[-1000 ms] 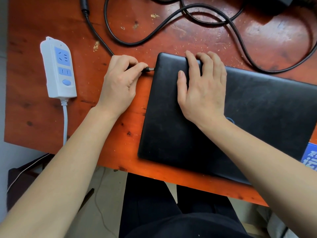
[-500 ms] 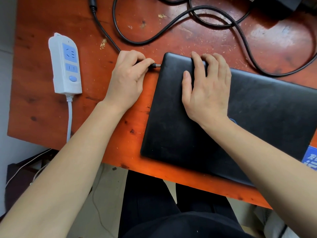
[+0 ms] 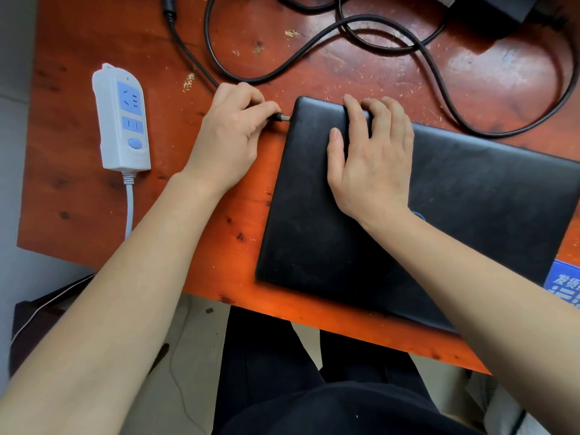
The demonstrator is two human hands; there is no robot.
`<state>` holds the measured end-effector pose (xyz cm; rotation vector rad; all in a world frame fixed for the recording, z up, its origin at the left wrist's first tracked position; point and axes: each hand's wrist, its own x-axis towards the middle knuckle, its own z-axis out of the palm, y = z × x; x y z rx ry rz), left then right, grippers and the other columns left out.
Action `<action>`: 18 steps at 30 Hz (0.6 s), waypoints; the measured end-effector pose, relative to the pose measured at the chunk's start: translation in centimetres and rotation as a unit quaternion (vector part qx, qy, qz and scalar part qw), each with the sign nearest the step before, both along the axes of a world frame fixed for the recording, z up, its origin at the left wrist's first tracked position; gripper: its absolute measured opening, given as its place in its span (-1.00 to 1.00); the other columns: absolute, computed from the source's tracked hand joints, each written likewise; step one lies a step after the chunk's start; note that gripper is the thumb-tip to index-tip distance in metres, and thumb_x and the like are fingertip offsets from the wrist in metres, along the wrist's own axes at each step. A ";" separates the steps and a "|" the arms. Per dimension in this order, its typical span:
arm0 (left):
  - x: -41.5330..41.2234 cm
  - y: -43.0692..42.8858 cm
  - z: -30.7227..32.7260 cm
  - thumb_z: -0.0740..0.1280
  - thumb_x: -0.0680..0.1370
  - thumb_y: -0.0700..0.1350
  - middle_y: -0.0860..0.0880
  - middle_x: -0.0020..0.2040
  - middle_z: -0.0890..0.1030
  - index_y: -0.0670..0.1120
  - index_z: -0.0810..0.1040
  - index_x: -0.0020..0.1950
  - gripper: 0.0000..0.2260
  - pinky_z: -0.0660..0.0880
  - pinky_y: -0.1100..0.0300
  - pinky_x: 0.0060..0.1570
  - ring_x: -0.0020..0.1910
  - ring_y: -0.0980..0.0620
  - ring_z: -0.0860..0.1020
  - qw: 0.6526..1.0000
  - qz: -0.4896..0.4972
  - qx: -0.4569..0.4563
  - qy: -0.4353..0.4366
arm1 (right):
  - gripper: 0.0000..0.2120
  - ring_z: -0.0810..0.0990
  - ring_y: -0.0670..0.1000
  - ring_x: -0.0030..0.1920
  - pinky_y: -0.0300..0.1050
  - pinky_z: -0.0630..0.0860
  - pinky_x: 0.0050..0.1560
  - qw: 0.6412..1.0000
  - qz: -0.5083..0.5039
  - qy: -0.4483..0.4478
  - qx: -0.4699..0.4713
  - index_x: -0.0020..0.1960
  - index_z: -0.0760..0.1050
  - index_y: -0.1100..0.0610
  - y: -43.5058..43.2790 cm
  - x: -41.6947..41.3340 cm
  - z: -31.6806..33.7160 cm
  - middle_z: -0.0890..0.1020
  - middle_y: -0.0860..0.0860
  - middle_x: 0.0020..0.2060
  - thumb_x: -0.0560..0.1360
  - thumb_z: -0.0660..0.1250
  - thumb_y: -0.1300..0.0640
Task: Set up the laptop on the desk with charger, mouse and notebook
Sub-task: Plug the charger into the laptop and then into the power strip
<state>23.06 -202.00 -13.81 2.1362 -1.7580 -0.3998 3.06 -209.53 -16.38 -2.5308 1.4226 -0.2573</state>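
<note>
The closed laptop [image 3: 439,215] lies at the near edge of the desk [image 3: 78,199], toward the right. The left hand [image 3: 232,136] pinches the charger plug [image 3: 281,118], whose tip touches the laptop's left side near its far corner. The right hand [image 3: 370,161] rests flat on the lid, fingers spread. A power strip [image 3: 120,117] lies near the left edge, the cable [image 3: 345,23] along the far edge.

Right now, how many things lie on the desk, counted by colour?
Black: 2, the closed laptop and the charger with its cable
White and blue: 1, the power strip
Blue: 1, a printed item at the right edge
Total: 4
</note>
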 end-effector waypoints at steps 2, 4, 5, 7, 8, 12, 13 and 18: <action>0.2 -0.2 0.1 0.24 0.64 -0.29 -0.21 0.03 0.57 -0.22 0.63 0.23 -0.77 0.45 0.09 0.07 0.08 -0.22 0.47 1.000 -0.022 0.007 -0.009 | -0.51 0.32 0.22 0.49 0.15 0.18 0.53 1.000 0.000 0.002 -0.005 0.50 0.36 0.14 0.0 0.0 0.0 0.46 0.18 0.39 0.67 0.06 -0.07; 0.2 0.2 0.1 0.24 0.64 -0.29 -0.20 0.03 0.56 -0.22 0.62 0.24 -0.76 0.46 0.07 0.05 0.09 -0.21 0.47 0.999 -0.031 0.017 -0.013 | -0.51 0.32 0.22 0.48 0.14 0.18 0.53 1.000 0.001 0.003 -0.007 0.50 0.36 0.14 0.0 -0.1 -0.1 0.46 0.18 0.39 0.67 0.06 -0.07; 0.1 0.4 0.1 0.24 0.64 -0.30 -0.21 0.03 0.56 -0.23 0.62 0.24 -0.76 0.46 0.06 0.04 0.09 -0.21 0.47 0.999 -0.028 0.020 -0.015 | -0.51 0.32 0.21 0.49 0.14 0.18 0.53 1.000 0.001 0.003 -0.006 0.50 0.36 0.14 0.0 0.0 -0.1 0.46 0.18 0.39 0.67 0.05 -0.07; -0.4 0.6 0.1 0.23 0.64 -0.30 -0.22 0.03 0.56 -0.22 0.62 0.25 -0.75 0.46 0.05 0.02 0.08 -0.24 0.47 0.999 -0.017 0.024 -0.020 | -0.51 0.31 0.21 0.49 0.13 0.17 0.53 1.000 0.001 0.007 -0.004 0.51 0.36 0.13 -0.1 0.0 -0.1 0.46 0.17 0.39 0.67 0.05 -0.07; -0.5 0.4 0.0 0.23 0.64 -0.31 -0.24 0.03 0.56 -0.22 0.61 0.26 -0.74 0.46 0.02 0.02 0.08 -0.25 0.47 0.999 -0.010 0.025 -0.023 | -0.50 0.32 0.21 0.49 0.13 0.17 0.53 1.000 0.002 0.009 -0.006 0.51 0.36 0.13 -0.1 0.0 -0.1 0.46 0.17 0.39 0.67 0.05 -0.08; -0.6 -0.5 -0.2 0.21 0.64 -0.30 -0.26 0.04 0.56 -0.23 0.59 0.30 -0.72 0.45 0.02 0.01 0.07 -0.27 0.47 0.999 0.009 0.018 -0.030 | -0.50 0.32 0.21 0.48 0.13 0.17 0.53 1.000 0.003 0.004 -0.010 0.50 0.36 0.14 0.0 -0.1 0.0 0.46 0.17 0.38 0.67 0.05 -0.07; -0.5 -0.6 -0.3 0.21 0.64 -0.30 -0.26 0.03 0.56 -0.23 0.60 0.29 -0.72 0.45 0.02 0.00 0.06 -0.27 0.48 0.999 0.005 0.013 -0.035 | -0.50 0.33 0.21 0.48 0.13 0.18 0.53 1.000 0.002 0.004 -0.010 0.50 0.36 0.14 0.0 -0.1 0.0 0.47 0.16 0.38 0.67 0.05 -0.08; 0.0 -0.2 -1.2 0.21 0.62 -0.30 -0.25 0.05 0.53 -0.18 0.59 0.30 -0.70 0.47 -0.12 -0.04 0.05 -0.28 0.47 0.997 -0.011 0.009 -0.070 | -0.50 0.33 0.20 0.48 0.12 0.18 0.53 1.000 -0.001 0.006 -0.006 0.51 0.36 0.12 0.1 0.0 -0.1 0.47 0.15 0.38 0.66 0.06 -0.09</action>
